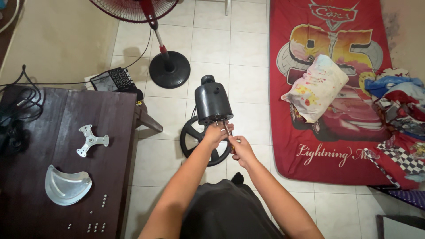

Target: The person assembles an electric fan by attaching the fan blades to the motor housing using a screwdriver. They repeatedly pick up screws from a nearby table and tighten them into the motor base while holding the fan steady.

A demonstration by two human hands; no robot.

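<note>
Head view: the left hand (215, 133) is wrapped round the lower end of a dark fan motor housing (213, 101), prob. to steady it upright over the round black base (195, 132) on the tiled floor (248, 57). The right hand (241, 148) is closed on a screwdriver (227, 131), tip set at the housing's underside, w/ fingers pinched tight round the handle. Left, on the dark table (119, 132), a metal blade (66, 186), a three-arm bracket (91, 140) & small screws (99, 212) are laid out apart, likely so nothing gets lost. Farther off stands a red fan (152, 17); right, a red mattress (327, 146) w/ a pillow (315, 87).
</note>
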